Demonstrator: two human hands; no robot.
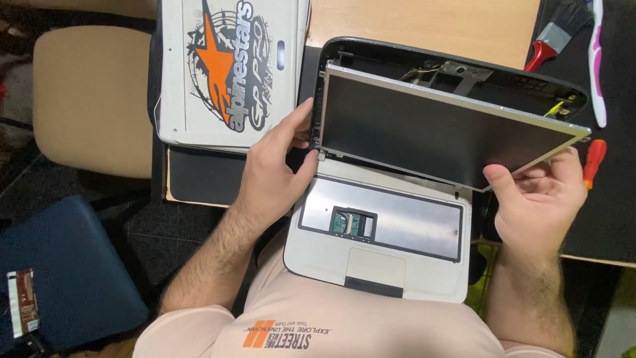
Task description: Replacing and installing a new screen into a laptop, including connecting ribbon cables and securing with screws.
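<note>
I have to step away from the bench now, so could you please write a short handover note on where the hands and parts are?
Left hand grips the left edge of the display panel; right hand holds its lower right corner. Panel is lifted out of the black lid shell, tilted above the laptop base, which rests on the lap with its keyboard already out. Red-handled screwdriver and paintbrush lie on the right. Panel is not yet set down.

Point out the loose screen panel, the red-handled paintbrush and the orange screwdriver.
Screen panel [424, 136], head view: middle of its dark face.
Red-handled paintbrush [555, 36], head view: metal ferrule.
Orange screwdriver [593, 161], head view: its handle.
</note>
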